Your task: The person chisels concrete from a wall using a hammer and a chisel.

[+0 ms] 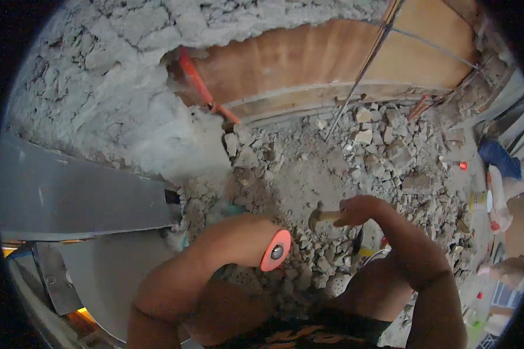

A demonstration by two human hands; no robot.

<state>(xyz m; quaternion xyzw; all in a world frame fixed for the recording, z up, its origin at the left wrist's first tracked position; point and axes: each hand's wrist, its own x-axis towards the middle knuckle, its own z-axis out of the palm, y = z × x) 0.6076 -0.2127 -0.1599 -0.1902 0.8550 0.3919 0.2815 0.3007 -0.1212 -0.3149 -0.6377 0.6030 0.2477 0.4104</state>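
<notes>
Gripping a hammer [328, 216], the right hand [355, 210] points inward; the left hand [257, 241], elbow bent, clasps an orange-guarded chisel [277, 251].

To your left you have a broad grey panel [87, 192]. Ahead of you, a red pipe [196, 80] slants at the left end of a brown board [291, 61], and a thin metal rod [371, 55] runs across that board down to the rubble [390, 139]. On your right, a blue cloth [499, 159] lies near a yellow and white tub [480, 201].

Hammer handle [330, 216] tan; disc [283, 239] coral-red; rubble [399, 154] grey; clothing [308, 335] black, orange-patterned.
</notes>
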